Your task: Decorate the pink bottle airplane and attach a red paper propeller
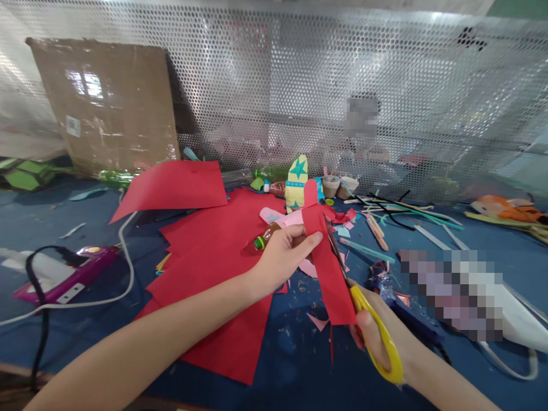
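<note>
My left hand pinches a long strip of red paper near its upper part and holds it up over the blue table. My right hand grips yellow-handled scissors, fingers through the loops. The blades run up along the strip's right edge. Under my left forearm lie large red paper sheets. One red sheet leans raised at the back left.
A purple glue gun with cables lies at the left. A cardboard sheet leans on the perforated metal screen. Bottles, a yellow paper figure with teal stars, sticks, pipe cleaners and paper scraps litter the middle and right.
</note>
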